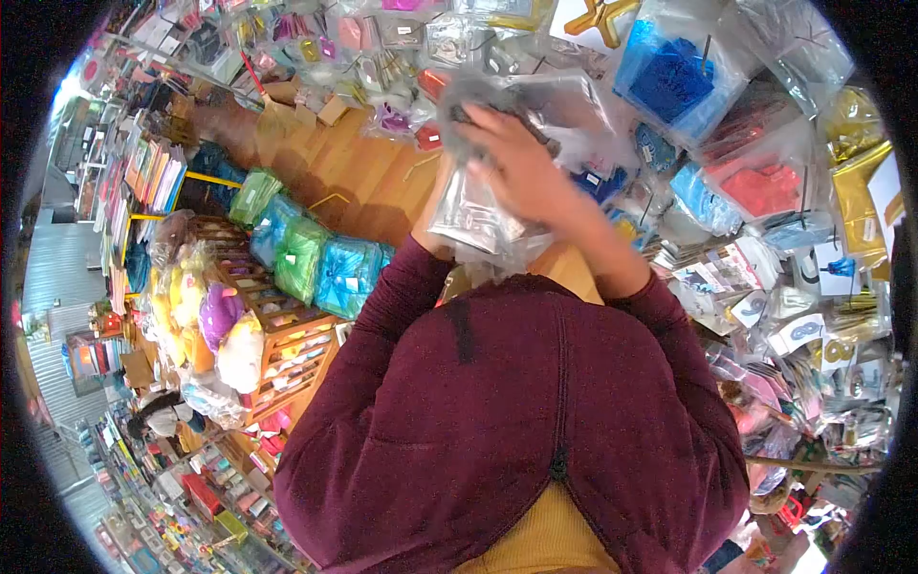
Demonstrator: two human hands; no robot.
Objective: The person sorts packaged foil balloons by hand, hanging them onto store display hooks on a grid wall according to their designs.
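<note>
In front of my chest is a clear plastic bag [473,215] with silvery contents, partly covered by my hands. My left hand [435,225] supports it from the left and beneath; its fingers are hidden behind the plastic. Across the top of the bag lies my right hand [526,172], fingers bent over a dark grey, bunched cloth-like thing [512,103] pressed to the bag. Blur keeps me from telling exactly what this dark thing is. More clear plastic [583,110] spreads just beyond my right hand.
Packaged goods hang on the right, among them a blue packet [669,77] and a red packet [760,187]. A wooden rack [292,344] stands left, near green and blue wrapped bundles [301,253]. Wooden floor [335,158] shows ahead. Shelves [206,488] fill the lower left.
</note>
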